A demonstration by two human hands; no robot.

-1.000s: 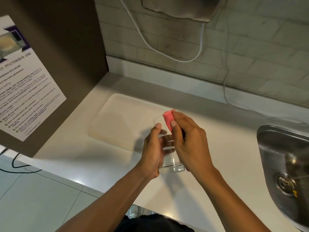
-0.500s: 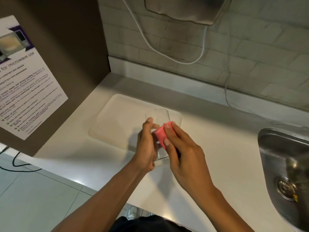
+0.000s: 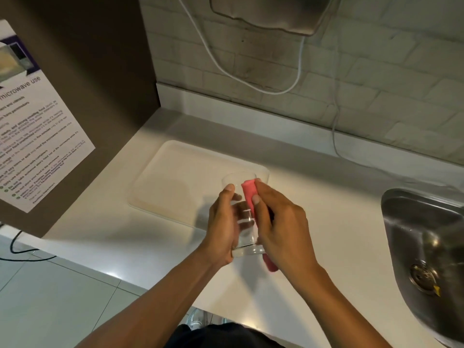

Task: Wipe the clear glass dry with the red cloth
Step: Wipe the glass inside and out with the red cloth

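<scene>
A clear glass (image 3: 244,222) is held above the white counter, mouth pointing away from me. My left hand (image 3: 223,227) wraps around its left side. My right hand (image 3: 281,227) presses a folded red cloth (image 3: 249,194) against the glass's right side. The cloth's upper end shows near the rim, and its lower end pokes out below my right palm. The middle of the cloth is hidden under my fingers.
A cream tray (image 3: 175,179) lies on the white counter (image 3: 339,222) just behind the glass. A steel sink (image 3: 426,247) is at the right. A brown panel with a microwave notice (image 3: 37,136) stands at the left. White cables hang on the tiled wall.
The glass has tilted back from pointing far away toward a more upright hold, and the red cloth has slid along its right side toward the rim.
</scene>
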